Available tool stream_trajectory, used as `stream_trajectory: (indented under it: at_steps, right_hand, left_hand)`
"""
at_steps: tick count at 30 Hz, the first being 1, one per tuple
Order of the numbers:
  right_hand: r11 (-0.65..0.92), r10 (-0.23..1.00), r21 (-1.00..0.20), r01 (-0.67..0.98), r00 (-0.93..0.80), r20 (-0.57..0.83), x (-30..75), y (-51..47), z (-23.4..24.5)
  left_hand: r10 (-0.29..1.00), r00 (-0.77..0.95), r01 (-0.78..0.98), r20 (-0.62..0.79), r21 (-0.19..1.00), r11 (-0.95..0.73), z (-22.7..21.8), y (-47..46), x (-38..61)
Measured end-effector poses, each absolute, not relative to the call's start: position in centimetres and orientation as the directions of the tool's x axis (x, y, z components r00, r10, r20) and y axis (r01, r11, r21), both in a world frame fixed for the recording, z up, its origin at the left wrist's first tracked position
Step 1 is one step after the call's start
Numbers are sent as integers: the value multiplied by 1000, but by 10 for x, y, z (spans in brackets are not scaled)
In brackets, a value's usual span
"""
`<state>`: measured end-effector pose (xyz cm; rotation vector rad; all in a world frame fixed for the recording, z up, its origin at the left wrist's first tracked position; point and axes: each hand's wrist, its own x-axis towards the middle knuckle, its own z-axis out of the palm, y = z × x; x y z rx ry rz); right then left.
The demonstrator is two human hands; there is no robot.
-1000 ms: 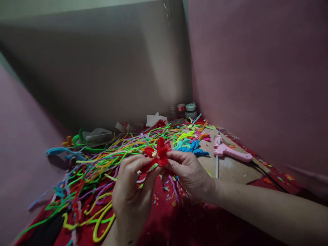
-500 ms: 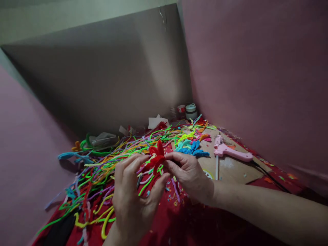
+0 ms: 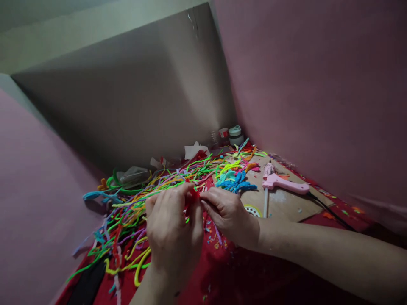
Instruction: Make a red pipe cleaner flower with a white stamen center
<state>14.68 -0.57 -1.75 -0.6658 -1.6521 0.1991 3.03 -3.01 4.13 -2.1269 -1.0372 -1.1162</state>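
Between my two hands is a red pipe-cleaner flower (image 3: 193, 196), mostly covered by fingers. My left hand (image 3: 174, 216) is closed around its left side, with the back of the hand toward me. The fingertips of my right hand (image 3: 224, 212) pinch the flower's right edge. A bit of green stem shows below the red petals. Behind and left of the hands spreads a loose heap of coloured pipe cleaners (image 3: 136, 231).
A pink glue gun (image 3: 286, 185) lies on a brown board (image 3: 284, 209) at the right, its black cord trailing off. Blue pipe-cleaner pieces (image 3: 237, 183) and a white-and-yellow spool (image 3: 252, 210) are near my right hand. A lidded jar (image 3: 235, 136) stands against the back wall.
My left hand has turned and closed over the red flower, hiding most petals that showed before. My right hand keeps its pinch. The whole view has shifted slightly.
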Motion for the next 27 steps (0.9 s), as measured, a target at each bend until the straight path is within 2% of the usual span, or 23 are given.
stream_trajectory:
  at_steps: [2, 4, 7, 9, 12, 14, 17, 19, 21, 23, 27]
  right_hand:
    - [805, 550, -513, 297, -49, 834, 147, -4, -18]
    - [757, 636, -613, 227, -39, 771, 148, -1, -18]
    - [577, 816, -817, -8, -42, 577, 148, 2, -17]
    - [396, 904, -896, -202, -83, 419, 147, 3, -15]
    - [162, 951, -872, -462, -164, 263, 145, 2, -12]
    - [86, 957, -820, -565, -183, 227, 145, 1, -10]
    - [71, 959, -785, -615, -175, 224, 145, -1, -8]
    - [87, 956, -779, -621, -167, 240, 144, -1, -8]
    - [94, 952, -770, -630, -169, 254, 144, -1, -9]
    - [90, 951, -749, -656, -166, 260, 143, -1, -9]
    - [98, 948, -726, -681, -158, 276, 144, -1, -8]
  left_hand:
    - [397, 357, 813, 845, -72, -578, 41, -29, 30]
    - [429, 333, 801, 840, -13, -598, 41, -30, 28]
    - [513, 242, 771, 824, 158, -617, 43, -34, 21]
    - [557, 143, 738, 818, 286, -611, 43, -37, 15]
    - [593, -39, 688, 804, 452, -568, 37, -40, 10]
    - [628, -183, 621, 756, 584, -522, 30, -39, 9]
    - [781, -335, 345, 526, 840, -418, 18, -36, 12]
    - [899, -297, 97, 323, 946, -308, 12, -32, 18]
    - [970, -171, -107, 173, 975, -193, 9, -28, 24]
    - [995, -56, -232, 85, 968, -95, 9, -24, 30]
    - [998, -39, -345, 41, 937, -52, 11, -19, 36]
